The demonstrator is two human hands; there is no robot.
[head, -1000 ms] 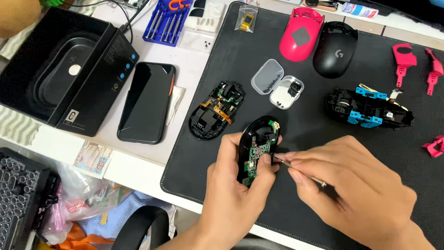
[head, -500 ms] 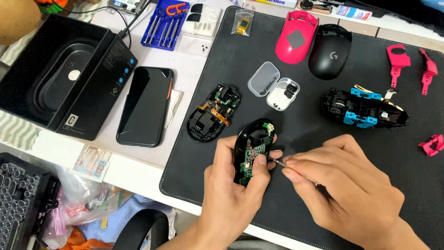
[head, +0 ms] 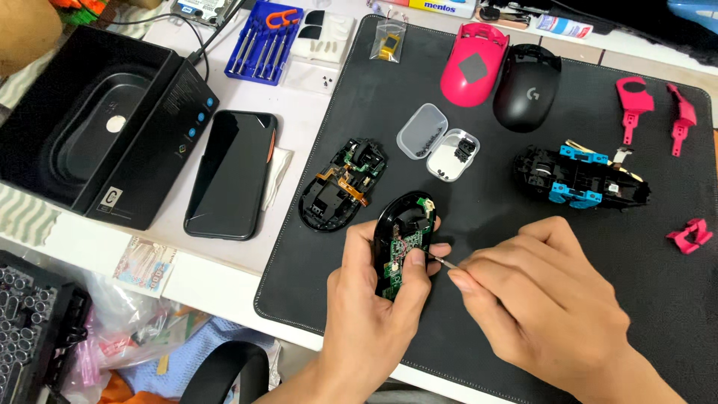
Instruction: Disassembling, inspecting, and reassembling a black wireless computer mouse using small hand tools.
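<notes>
My left hand (head: pixel 374 314) grips an opened black mouse base (head: pixel 404 239) with a green circuit board inside, held just above the black desk mat (head: pixel 389 75). In my right hand (head: pixel 546 307) is a thin metal tool (head: pixel 440 261), pinched between thumb and fingers, its tip touching the board's right edge. A second opened mouse base (head: pixel 340 183) with an orange flex cable lies on the mat just left of my hands.
On the mat lie a small clear open case (head: pixel 437 150) with screws, a pink shell (head: pixel 471 63), a black shell (head: pixel 527 86), a mouse frame with blue parts (head: pixel 580 179) and pink pieces (head: pixel 651 105). To the left sit a phone (head: pixel 232 172), black box (head: pixel 97 120) and screwdriver set (head: pixel 263 41).
Both hands have stayed together on the mouse base, with only small shifts of the tool tip against the board. The view has drifted slightly.
</notes>
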